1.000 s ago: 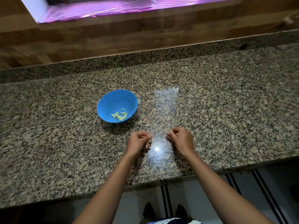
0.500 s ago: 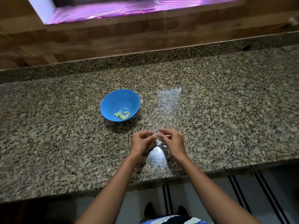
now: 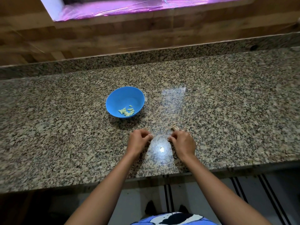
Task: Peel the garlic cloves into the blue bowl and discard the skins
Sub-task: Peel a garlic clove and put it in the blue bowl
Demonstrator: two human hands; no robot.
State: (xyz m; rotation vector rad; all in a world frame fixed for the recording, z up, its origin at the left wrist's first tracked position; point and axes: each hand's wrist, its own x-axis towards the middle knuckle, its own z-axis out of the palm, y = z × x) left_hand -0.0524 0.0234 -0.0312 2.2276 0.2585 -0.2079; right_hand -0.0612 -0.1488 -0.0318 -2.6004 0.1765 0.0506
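Granite counter (image 3: pixel 227 111) | blue bowl (image 3: pixel 123 96): pale peeled cloves (image 3: pixel 127 111) | right hand (image 3: pixel 183 142) pinches papery garlic (image 3: pixel 175 127) | left hand (image 3: pixel 138 141) curled, contents unclear

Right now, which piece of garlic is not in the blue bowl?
The brownish garlic piece on the counter, just beyond the right hand's fingertips. The others, pale green cloves, lie inside the blue bowl.
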